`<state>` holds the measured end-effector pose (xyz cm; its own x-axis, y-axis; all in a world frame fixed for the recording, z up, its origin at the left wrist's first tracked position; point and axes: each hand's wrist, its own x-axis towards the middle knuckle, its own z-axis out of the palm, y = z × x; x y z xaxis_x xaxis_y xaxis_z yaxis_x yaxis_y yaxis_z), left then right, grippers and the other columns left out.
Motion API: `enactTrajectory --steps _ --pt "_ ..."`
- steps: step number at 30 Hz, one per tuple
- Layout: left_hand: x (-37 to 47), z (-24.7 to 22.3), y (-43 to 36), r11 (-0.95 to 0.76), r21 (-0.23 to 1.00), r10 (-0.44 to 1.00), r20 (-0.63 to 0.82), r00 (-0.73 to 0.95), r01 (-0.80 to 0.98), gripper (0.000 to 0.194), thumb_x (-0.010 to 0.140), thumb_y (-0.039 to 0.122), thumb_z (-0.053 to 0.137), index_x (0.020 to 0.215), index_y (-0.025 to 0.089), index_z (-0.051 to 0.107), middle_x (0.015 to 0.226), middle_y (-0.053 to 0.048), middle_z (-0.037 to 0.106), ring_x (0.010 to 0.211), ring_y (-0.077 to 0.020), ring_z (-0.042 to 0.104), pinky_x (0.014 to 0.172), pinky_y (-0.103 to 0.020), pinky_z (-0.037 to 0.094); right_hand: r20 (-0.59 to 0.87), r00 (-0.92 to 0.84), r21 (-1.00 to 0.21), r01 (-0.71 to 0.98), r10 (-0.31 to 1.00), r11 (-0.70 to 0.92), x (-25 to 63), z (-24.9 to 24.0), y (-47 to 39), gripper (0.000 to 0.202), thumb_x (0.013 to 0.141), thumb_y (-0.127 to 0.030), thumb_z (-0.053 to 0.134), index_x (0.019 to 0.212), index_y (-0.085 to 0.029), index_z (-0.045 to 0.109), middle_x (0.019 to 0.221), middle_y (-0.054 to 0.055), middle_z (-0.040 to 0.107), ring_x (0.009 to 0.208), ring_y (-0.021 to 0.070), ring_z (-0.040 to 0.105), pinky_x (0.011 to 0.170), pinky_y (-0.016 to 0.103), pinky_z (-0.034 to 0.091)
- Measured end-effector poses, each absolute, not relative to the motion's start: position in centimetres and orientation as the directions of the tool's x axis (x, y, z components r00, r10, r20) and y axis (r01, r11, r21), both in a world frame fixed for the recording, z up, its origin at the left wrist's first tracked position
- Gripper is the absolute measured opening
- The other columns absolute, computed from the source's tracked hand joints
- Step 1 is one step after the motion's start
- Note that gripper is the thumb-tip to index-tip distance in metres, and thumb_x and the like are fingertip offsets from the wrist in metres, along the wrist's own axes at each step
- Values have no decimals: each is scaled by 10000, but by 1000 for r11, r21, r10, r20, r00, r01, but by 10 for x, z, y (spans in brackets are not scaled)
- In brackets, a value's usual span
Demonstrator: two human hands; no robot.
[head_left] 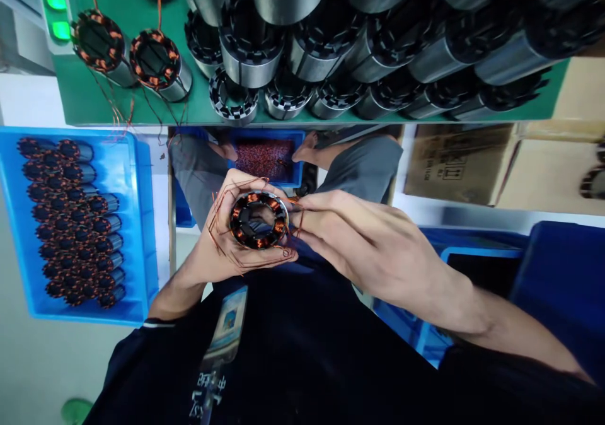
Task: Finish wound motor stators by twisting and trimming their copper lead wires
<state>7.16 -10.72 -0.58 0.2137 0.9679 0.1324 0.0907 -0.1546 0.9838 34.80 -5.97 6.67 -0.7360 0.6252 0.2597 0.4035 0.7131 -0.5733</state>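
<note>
A motor stator with copper windings around its ring sits in my left hand, whose fingers and thumb wrap round it. Its open end faces up toward me. Several thin loose copper wires stick out from the stator and cross the left palm and fingers. My right hand is at the stator's right side, its fingers pinched together on copper wire at the rim. The exact grip of these fingertips is partly hidden.
On the green bench stand two wound stators and rows of bare stator cores. A blue tray at left holds many wound stators. Below are a blue bin with copper-coloured scraps, cardboard boxes and blue crates.
</note>
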Motion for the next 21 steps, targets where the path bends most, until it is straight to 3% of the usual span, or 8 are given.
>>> enactTrajectory --steps 2,5,8,11,13,15,18,21 --pt "74 -1 -107 -207 978 949 201 243 -3 1159 764 442 1241 1771 333 676 1560 -143 751 1181 -333 864 896 -428 785 249 -751 -598 377 611 708 346 67 -60 102 1254 -179 711 1284 -205 806 1107 73 822 975 209 790 847 318 644" --pt "76 4 -105 -266 963 946 269 181 -42 1136 847 464 1202 1837 323 662 1742 -173 707 1176 -307 882 905 -412 785 260 -735 -616 374 627 693 348 69 -59 113 1257 -196 716 1286 -190 826 1014 60 773 891 201 727 786 328 599" --pt "72 -1 -100 -230 973 956 224 191 10 960 784 508 1243 1609 286 806 1485 -128 845 1156 -298 896 1000 -427 774 243 -713 -736 306 657 604 356 68 -54 156 1258 -210 703 1280 -236 855 1186 101 814 1045 232 767 858 356 633" --pt "72 -23 -91 -194 977 937 210 281 -84 916 636 616 1282 1360 259 850 1231 -63 851 1029 -263 888 867 -363 752 294 -686 -918 -10 665 396 352 54 -55 168 1266 -345 723 1164 -272 835 1289 120 819 1158 261 799 951 405 691" --pt "84 -38 -88 -140 972 936 192 296 -188 983 507 774 1259 1211 259 807 1081 -10 798 882 -205 830 739 -321 699 347 -603 -936 -264 718 232 336 38 -64 235 1278 -453 694 1138 -280 769 1214 109 824 1038 241 803 894 398 706" --pt "104 -41 -92 9 956 979 51 199 -294 1049 440 917 1188 1102 278 685 919 47 688 753 -139 716 659 -286 619 351 -505 -896 -425 788 127 316 23 -77 268 1296 -522 630 1184 -291 706 1112 76 821 866 203 765 815 373 703" --pt "135 -25 -106 167 825 974 -222 -37 -540 910 696 852 1102 1112 297 512 904 69 626 557 -58 470 494 -254 411 390 -507 -896 -403 768 189 300 14 -93 111 1290 -380 653 1249 -289 701 1117 53 840 950 201 800 905 368 731" --pt "145 -7 -110 239 717 945 -327 -13 -655 668 914 709 967 1162 291 508 979 52 634 447 -22 210 402 -309 222 392 -632 -920 -255 668 299 316 18 -96 126 1235 -162 702 1282 -263 760 1173 70 871 1161 222 833 1030 373 739"
